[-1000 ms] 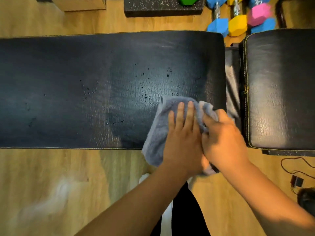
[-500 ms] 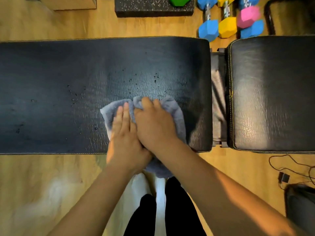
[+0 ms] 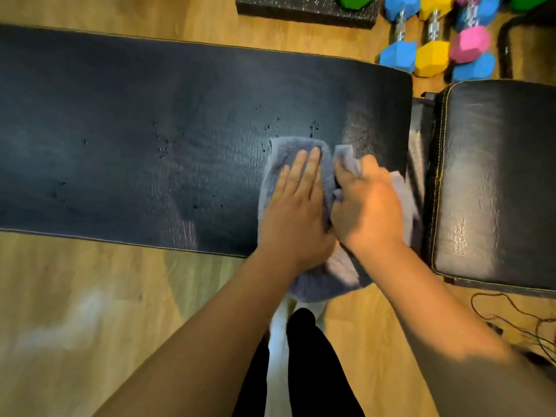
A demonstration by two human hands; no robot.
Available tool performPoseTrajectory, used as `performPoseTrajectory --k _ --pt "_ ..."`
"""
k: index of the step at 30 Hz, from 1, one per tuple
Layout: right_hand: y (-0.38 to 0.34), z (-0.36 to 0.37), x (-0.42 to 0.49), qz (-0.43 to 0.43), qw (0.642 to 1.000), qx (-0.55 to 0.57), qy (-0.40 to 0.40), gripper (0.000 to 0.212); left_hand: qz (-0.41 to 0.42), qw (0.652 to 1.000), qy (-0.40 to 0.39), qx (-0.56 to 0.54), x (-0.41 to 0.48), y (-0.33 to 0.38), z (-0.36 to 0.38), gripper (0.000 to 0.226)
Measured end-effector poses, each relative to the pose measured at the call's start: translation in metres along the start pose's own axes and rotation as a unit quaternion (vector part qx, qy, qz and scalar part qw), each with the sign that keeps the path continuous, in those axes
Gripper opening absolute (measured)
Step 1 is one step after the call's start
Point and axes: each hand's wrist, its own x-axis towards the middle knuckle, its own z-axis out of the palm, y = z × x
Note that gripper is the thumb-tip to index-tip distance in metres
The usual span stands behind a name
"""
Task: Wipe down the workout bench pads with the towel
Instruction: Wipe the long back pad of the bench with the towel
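A long black bench pad point(image 3: 150, 139) runs across the view, with water droplets scattered on its middle. To its right, across a narrow gap, sits a shorter black seat pad point(image 3: 496, 182). A grey-blue towel point(image 3: 282, 152) lies on the long pad's right end and hangs over the near edge. My left hand point(image 3: 296, 206) presses flat on the towel, fingers straight and together. Just right of it, my right hand point(image 3: 368, 206) is bunched around a fold of the towel, close to the pad's right edge.
Blue, yellow and pink dumbbells point(image 3: 433, 52) lie on the wooden floor behind the gap. A black speckled mat block point(image 3: 304, 7) sits at the top. Thin cables point(image 3: 517, 314) trail on the floor at lower right. My legs stand below the towel.
Both hands and the towel slid left along the long pad, then back right toward its end. The view shifted with them.
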Motion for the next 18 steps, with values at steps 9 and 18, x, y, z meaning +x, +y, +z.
performPoseTrajectory --k 9,18 --pt "-0.033 -0.003 0.014 -0.083 0.992 0.088 -0.03 0.045 -0.081 0.996 -0.02 0.024 -0.013 -0.025 -0.015 0.083" --pt "0.066 -0.012 0.018 0.076 0.995 0.069 -0.016 0.031 0.055 0.996 -0.043 0.058 0.057 0.051 0.01 0.076"
